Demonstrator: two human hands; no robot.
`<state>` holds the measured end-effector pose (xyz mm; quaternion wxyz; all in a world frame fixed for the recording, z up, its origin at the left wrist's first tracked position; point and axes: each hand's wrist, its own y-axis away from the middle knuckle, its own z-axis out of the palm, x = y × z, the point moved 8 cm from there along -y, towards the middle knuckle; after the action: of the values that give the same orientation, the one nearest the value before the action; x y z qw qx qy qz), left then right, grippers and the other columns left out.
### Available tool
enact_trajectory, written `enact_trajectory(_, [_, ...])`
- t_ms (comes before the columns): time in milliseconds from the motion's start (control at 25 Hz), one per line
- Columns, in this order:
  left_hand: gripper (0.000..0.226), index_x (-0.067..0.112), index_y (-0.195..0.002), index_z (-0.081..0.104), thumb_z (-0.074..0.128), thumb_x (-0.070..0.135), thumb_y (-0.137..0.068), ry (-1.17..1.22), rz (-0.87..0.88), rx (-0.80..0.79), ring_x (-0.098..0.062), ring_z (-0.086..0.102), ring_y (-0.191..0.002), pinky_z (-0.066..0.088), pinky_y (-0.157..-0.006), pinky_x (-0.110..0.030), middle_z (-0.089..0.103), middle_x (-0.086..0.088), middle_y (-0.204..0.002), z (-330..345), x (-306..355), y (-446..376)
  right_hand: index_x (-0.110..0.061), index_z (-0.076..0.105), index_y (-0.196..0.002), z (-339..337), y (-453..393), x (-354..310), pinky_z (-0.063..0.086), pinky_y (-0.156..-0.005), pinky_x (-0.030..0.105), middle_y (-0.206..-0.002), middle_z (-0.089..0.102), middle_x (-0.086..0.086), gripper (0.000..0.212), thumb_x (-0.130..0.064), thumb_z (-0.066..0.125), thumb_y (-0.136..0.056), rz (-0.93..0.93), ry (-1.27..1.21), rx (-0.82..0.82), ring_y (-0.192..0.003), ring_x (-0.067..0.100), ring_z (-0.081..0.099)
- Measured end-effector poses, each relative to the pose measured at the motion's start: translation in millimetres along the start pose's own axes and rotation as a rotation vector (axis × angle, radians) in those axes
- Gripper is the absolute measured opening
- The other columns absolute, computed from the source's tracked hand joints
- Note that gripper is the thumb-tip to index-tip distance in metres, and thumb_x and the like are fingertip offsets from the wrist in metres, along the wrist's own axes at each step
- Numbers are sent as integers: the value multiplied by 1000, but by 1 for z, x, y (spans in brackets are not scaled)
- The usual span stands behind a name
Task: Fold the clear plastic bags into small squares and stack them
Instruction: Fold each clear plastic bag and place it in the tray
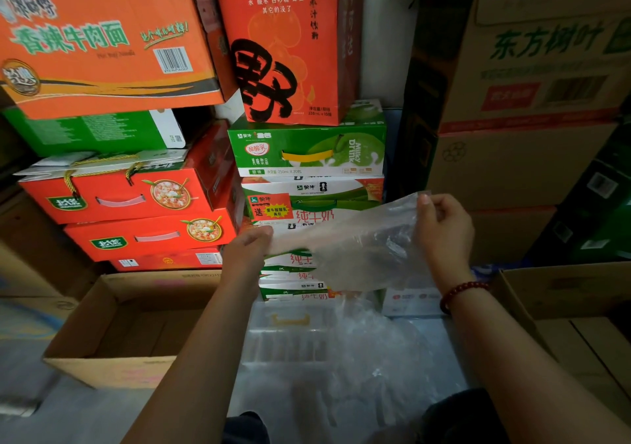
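Stacked drink cartons [307, 150] fill the storeroom. Left hand [247, 249] and right hand [444, 225] pinch one unfolded clear plastic bag [351, 249] aloft, above loose bags [341, 358]; no folded stack visible.

The bag [362, 249] was clear and shiny. A bracelet [459, 294] of dark red beads ringed one wrist. Behind stood an orange carton [102, 41] with green lettering, a red box [283, 44] bearing a bold black character, green-and-white milk cases [307, 146], and plain brown cardboard [532, 68].
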<state>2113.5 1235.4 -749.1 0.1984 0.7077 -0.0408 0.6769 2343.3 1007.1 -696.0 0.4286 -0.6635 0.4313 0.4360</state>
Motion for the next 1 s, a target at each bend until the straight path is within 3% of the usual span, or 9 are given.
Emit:
enact_trajectory(80, [26,13,-112,67,63,27,-90,-153,65,-53,-17,59,-99,45,-81,-27,62,-3,-114,9,5,10,-21,60,-88,6,3,-7,46,-62,27,-77,58,-10,18,-33,50,-97,-69,17,-49,-74,11,57])
enact_trajectory(160, [32,16,-120,64,61,30,-91,-234,152,-178,-15,53,-113,38,-89,-27,60,0,-124,28,12,24,-24,61,-88,16,9,-16,44,-60,26,-77,58,-13,14,-31,52,-96,-165,32,-127,-74,6,56])
enact_trajectory(320, [26,21,-119,64,59,22,-93,-215,268,-479,1,56,-105,42,-81,-3,63,8,-120,73,24,53,-24,67,-90,44,29,-30,50,-60,36,-75,66,-2,14,-32,57,-93,-369,134,-310,-69,14,61])
enact_trajectory(400, [18,22,-107,67,61,17,-91,-171,276,-546,4,60,-94,46,-78,-5,67,9,-105,85,24,61,-22,69,-90,51,37,-35,52,-62,42,-74,68,4,17,-35,57,-91,-443,148,-362,-68,19,62])
enact_trajectory(480, [6,19,-88,69,64,15,-89,-159,289,-494,1,60,-76,46,-70,-8,67,9,-84,85,26,61,-25,68,-89,55,39,-35,52,-63,43,-75,68,10,24,-45,55,-88,-431,125,-426,-69,24,63])
enact_trajectory(560, [12,16,-78,67,63,15,-89,-120,291,-399,-4,56,-71,45,-67,-13,64,6,-77,77,28,54,-24,68,-88,56,36,-29,51,-62,37,-75,68,9,31,-53,59,-82,-350,151,-506,-68,22,63])
enact_trajectory(680, [21,18,-73,63,58,13,-93,-10,281,-239,-11,54,-75,43,-72,-24,62,2,-80,54,29,35,-14,69,-80,57,29,-17,47,-60,29,-64,63,-1,19,-33,72,-80,-194,125,-665,-60,12,57])
enact_trajectory(760, [26,19,-71,61,55,14,-95,37,241,-154,-13,55,-75,44,-71,-26,62,1,-80,41,27,25,-10,69,-80,49,22,-14,49,-66,24,-69,64,4,14,-24,71,-83,-111,37,-675,-66,12,58])
enact_trajectory(1000, [26,13,-74,64,59,30,-93,-86,324,-135,-11,58,-75,39,-62,-23,67,-5,-84,41,33,33,-13,68,-83,49,26,-21,52,-76,33,-84,69,13,6,-17,65,-88,-66,-105,-638,-77,20,63])
